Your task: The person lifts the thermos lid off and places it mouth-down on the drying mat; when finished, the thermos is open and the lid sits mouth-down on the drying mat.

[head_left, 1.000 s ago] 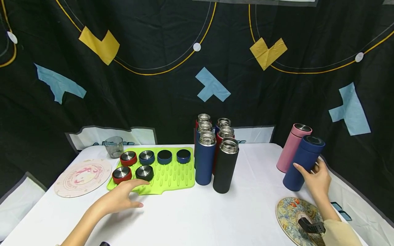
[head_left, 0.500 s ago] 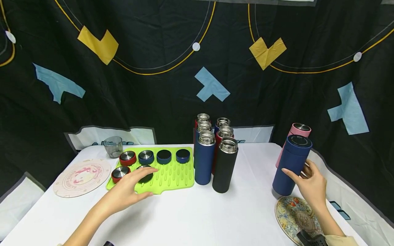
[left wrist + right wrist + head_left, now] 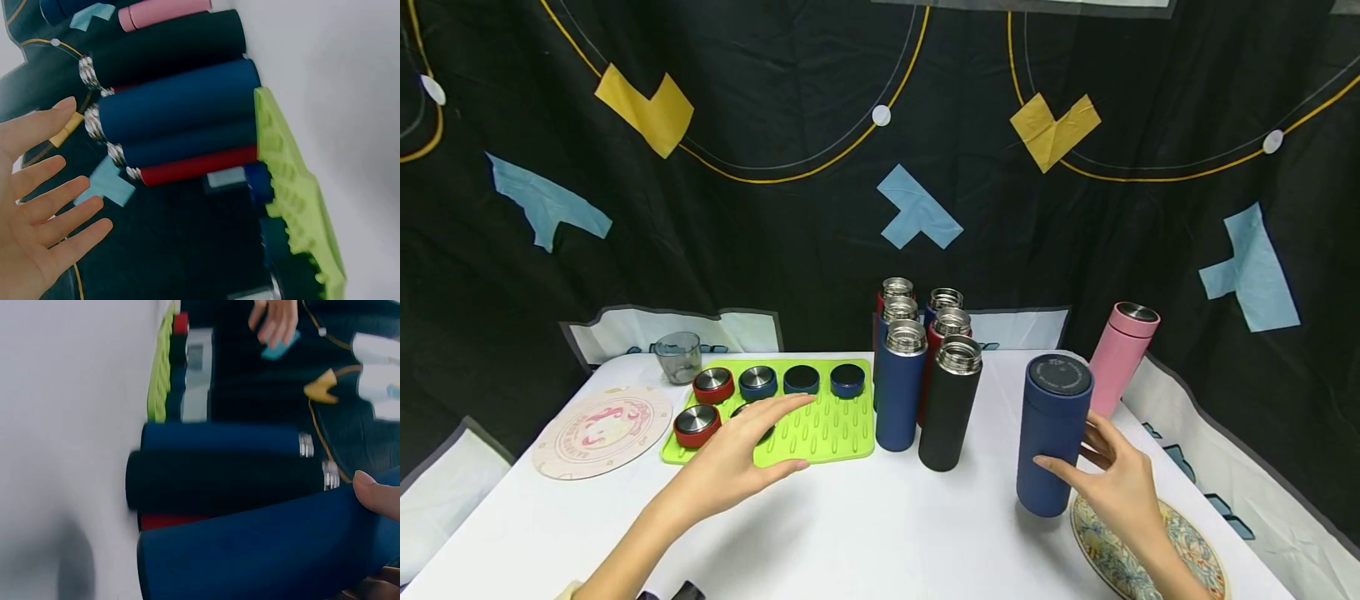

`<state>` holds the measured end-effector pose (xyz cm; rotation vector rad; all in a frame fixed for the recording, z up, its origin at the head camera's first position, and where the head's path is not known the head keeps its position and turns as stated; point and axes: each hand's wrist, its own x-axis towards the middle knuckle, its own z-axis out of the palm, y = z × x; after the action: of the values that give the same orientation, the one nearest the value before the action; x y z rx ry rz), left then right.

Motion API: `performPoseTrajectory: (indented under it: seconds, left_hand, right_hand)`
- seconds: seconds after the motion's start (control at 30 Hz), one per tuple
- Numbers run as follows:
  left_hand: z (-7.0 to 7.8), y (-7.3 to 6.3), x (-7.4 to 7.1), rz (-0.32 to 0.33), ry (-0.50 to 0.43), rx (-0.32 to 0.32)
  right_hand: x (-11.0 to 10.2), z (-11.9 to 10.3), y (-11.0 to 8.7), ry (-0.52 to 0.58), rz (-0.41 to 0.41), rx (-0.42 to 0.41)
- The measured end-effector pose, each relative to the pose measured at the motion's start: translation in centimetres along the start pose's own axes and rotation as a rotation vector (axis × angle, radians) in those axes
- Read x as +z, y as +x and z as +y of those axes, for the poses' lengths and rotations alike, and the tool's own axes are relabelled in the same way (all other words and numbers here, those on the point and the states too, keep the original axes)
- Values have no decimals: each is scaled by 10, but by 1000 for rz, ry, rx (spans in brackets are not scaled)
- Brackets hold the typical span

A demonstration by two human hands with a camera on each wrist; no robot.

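My right hand [image 3: 1116, 483] grips a capped dark blue thermos bottle [image 3: 1051, 454] around its side, thumb on the near face. The bottle is upright and appears raised off the table, with a shadow below it. My left hand [image 3: 737, 462] hovers over the front of a green mat [image 3: 835, 433], thumb and fingers apart, holding nothing; its spread fingers show in the left wrist view. Red lids [image 3: 697, 423] and blue lids [image 3: 847, 380] sit on the mat, and a black lid is mostly hidden behind that hand. Uncapped bottles, including a black one [image 3: 949, 417] and a blue one [image 3: 899, 400], stand right of the mat.
A capped pink thermos bottle [image 3: 1123, 354] stands at the back right. A patterned round mat [image 3: 1187, 542] lies under my right forearm. Far left are a pale round mat [image 3: 602, 433] and a glass cup [image 3: 678, 358]. A black curtain [image 3: 775, 250] hangs behind the table.
The right hand has carried the blue thermos bottle left and toward me, away from the pink one. The left hand has moved up and right, now covering most of the black lid.
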<state>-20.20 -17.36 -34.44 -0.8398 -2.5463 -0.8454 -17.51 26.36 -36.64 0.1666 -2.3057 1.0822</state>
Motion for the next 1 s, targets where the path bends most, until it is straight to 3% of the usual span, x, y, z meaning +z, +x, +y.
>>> performPoseTrajectory:
  seconds: [0.2, 0.43, 0.73, 1.0]
  left_hand:
    - [20, 12, 4, 4, -59, 43]
    - [37, 25, 9, 17, -101, 87]
    - [55, 38, 12, 28, -151, 161]
    - [64, 49, 6, 50, -206, 236]
  right_hand:
    - [14, -18, -8, 63, -83, -26]
    - [34, -32, -8, 149, -195, -133]
    - [60, -60, 2, 263, -336, -267]
    - [75, -76, 18, 254, -405, -341]
